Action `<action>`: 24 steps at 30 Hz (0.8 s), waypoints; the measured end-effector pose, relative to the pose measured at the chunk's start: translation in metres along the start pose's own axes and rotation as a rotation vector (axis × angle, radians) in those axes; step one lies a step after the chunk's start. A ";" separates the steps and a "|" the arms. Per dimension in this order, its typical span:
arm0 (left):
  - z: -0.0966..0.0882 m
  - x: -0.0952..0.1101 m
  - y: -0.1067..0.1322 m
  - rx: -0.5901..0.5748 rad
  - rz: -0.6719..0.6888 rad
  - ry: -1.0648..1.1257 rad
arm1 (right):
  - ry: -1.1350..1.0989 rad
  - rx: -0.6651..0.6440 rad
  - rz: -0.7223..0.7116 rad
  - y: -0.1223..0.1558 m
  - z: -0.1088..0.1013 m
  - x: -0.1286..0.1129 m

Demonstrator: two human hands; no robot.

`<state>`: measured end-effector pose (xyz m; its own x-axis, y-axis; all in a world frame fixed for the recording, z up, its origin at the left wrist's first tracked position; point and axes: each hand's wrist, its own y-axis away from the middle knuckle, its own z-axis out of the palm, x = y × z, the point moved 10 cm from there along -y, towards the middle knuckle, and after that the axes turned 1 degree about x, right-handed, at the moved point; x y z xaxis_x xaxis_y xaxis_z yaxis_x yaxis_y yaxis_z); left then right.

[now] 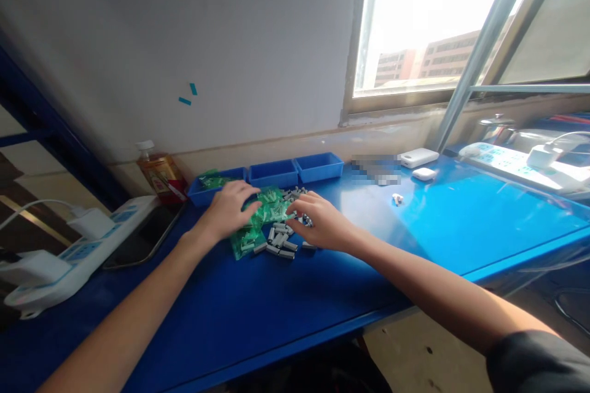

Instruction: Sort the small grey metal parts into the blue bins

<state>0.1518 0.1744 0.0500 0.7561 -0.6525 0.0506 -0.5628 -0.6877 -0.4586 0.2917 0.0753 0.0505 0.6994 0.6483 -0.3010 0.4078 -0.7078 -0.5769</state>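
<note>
Green translucent bags (249, 234) with small pieces inside lie in a pile on the blue table. Over the left side of the pile is my left hand (228, 210), its thumb and fingers apart and nothing visible in it. My right hand (318, 219) reaches in from the other side, fingers curved and spread from the thumb, at the bags' right edge; whether its fingertips touch a bag is unclear. Loose grey metal-looking pieces (279, 239) lie in front of and between the hands. More small pieces (299, 191) sit behind my right hand, partly hidden by it.
Three blue trays line the wall: the left tray (198, 195) holds green bags, beside a middle tray (274, 173) and a right tray (319, 166). A bottle (157, 166), phone (142, 239) and power strip (92, 252) stand left. White cases (418, 158) and another strip (507, 163) lie right.
</note>
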 end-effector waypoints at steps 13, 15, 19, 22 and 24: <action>-0.025 0.057 0.021 0.181 0.029 -0.007 | -0.351 -0.083 0.251 -0.001 0.011 0.022; -0.041 0.077 0.025 0.241 0.110 0.058 | -0.600 -0.066 0.421 0.002 0.018 0.035; -0.049 0.107 0.026 0.190 0.214 0.239 | -0.792 0.093 0.480 0.003 0.009 0.041; -0.040 0.085 0.023 0.159 -0.044 0.492 | -0.460 0.256 0.239 0.001 -0.019 0.024; -0.020 0.064 0.028 0.077 -0.286 0.726 | -0.233 0.277 0.038 0.002 -0.025 0.002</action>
<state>0.1777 0.1070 0.0579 0.4456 -0.5165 0.7312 -0.3340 -0.8537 -0.3995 0.3084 0.0680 0.0674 0.5454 0.6922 -0.4726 0.1873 -0.6503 -0.7362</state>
